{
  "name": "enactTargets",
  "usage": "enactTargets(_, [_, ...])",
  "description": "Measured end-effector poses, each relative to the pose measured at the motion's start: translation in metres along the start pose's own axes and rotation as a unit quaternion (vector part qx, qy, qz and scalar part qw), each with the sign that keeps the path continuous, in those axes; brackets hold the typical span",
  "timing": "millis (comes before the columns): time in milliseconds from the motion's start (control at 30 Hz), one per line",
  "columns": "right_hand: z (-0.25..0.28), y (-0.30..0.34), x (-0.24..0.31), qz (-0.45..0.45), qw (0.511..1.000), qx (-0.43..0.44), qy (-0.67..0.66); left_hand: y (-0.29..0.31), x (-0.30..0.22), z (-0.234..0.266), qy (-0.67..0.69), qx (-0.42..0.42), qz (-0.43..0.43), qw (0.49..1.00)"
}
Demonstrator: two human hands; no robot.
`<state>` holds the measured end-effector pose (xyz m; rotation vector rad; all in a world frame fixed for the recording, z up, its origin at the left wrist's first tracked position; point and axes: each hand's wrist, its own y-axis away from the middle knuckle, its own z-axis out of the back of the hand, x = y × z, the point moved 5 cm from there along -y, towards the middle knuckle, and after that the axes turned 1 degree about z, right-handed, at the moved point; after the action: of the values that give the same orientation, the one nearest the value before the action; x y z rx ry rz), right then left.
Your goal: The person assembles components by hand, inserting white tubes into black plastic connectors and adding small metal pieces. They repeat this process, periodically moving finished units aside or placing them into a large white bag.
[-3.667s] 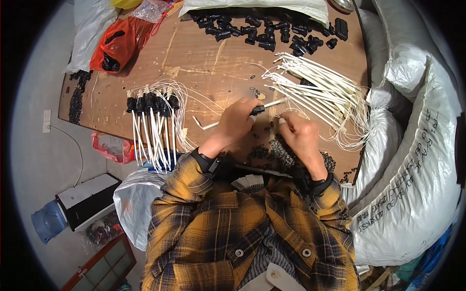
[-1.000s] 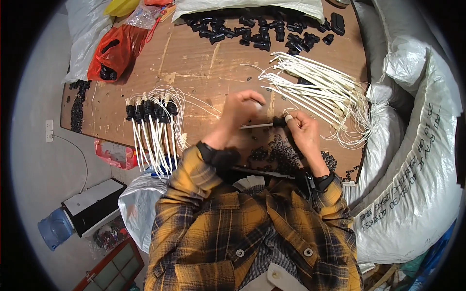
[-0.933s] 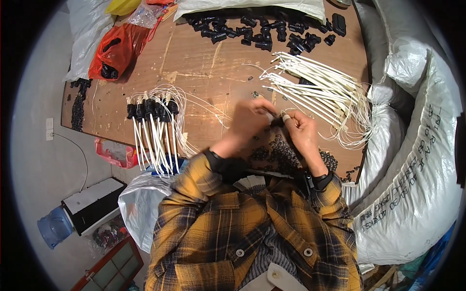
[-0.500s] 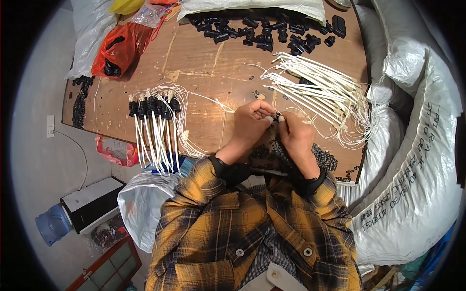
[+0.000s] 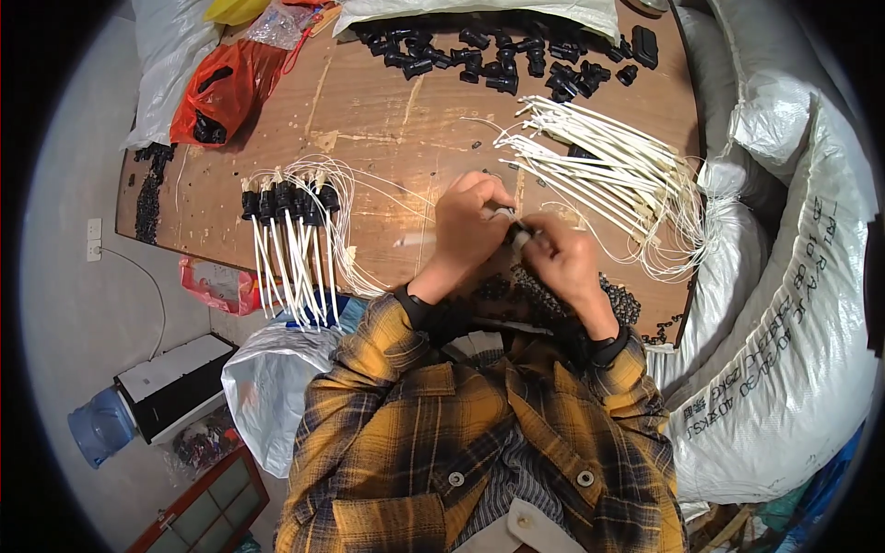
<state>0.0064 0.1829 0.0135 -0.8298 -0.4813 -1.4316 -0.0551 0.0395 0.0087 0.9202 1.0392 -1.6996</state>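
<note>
The left hand [image 5: 468, 221], at the middle of the frame, has its fingers curled around a small black fitting [image 5: 515, 226], gripping it. The right hand [image 5: 564, 256] meets it from the right, thumb and fingers bent in at the same fitting; motion blur means I cannot tell whether they pinch it or only touch it. A blurred white rod [image 5: 415, 241] sticks out to the left, past the left hand.

Just below the hands, a heap of tiny dark parts [image 5: 539, 293] lies on the wooden table [image 5: 387, 175], reaching beneath the right wrist. To the upper right is a stack of white rods [image 5: 599, 175] with thin white wires [image 5: 678, 265] looping from their lower right ends. At left, a row of black holders [image 5: 288, 201] carries white rods pointing down over the table edge.

Farther out, loose black fittings [image 5: 502, 72] lie scattered at the top of the frame, below a white sack [image 5: 479, 8]. A red plastic bag [image 5: 217, 97] sits at the upper left, and bulging white sacks [image 5: 784, 359] line the right side.
</note>
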Motion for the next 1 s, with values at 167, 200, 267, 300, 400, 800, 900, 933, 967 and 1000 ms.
enactTargets(167, [-0.007,0.001,-0.04,-0.226,0.933,0.093,-0.265,-0.011,-0.028,0.008,-0.101,0.016,-0.136,0.985])
enactTargets(200, [-0.013,0.005,-0.044,-0.279,0.852,0.128,-0.424,-0.016,-0.037,0.007,-0.112,0.05,-0.17,0.978])
enactTargets(267, [-0.002,0.002,-0.03,-0.234,0.896,0.115,-0.36,-0.013,-0.036,0.01,-0.126,0.082,-0.197,0.969])
enactTargets(300, [0.008,-0.002,-0.018,-0.184,0.933,0.097,-0.294,-0.012,-0.025,0.01,-0.121,0.123,-0.166,0.971])
enactTargets(400, [0.014,-0.003,-0.005,-0.04,0.99,0.087,-0.105,-0.007,-0.003,0.006,-0.109,0.204,-0.103,0.967])
enactTargets(800, [-0.006,-0.011,-0.012,-0.192,0.92,0.256,-0.228,0.018,-0.032,0.004,-0.247,0.201,-0.193,0.928])
enactTargets(900, [-0.018,-0.007,-0.005,-0.218,0.902,0.256,-0.271,0.027,-0.027,0.015,-0.229,0.163,-0.222,0.934])
enactTargets(933, [-0.021,-0.008,0.002,-0.19,0.921,0.24,-0.241,0.029,-0.024,0.021,-0.236,0.159,-0.219,0.933])
enactTargets(967, [-0.024,-0.01,0.009,-0.162,0.938,0.223,-0.212,0.03,-0.022,0.029,-0.232,0.132,-0.213,0.94])
enactTargets(1000, [-0.026,-0.013,0.017,-0.134,0.952,0.204,-0.183,0.032,-0.019,0.038,-0.228,0.105,-0.207,0.946])
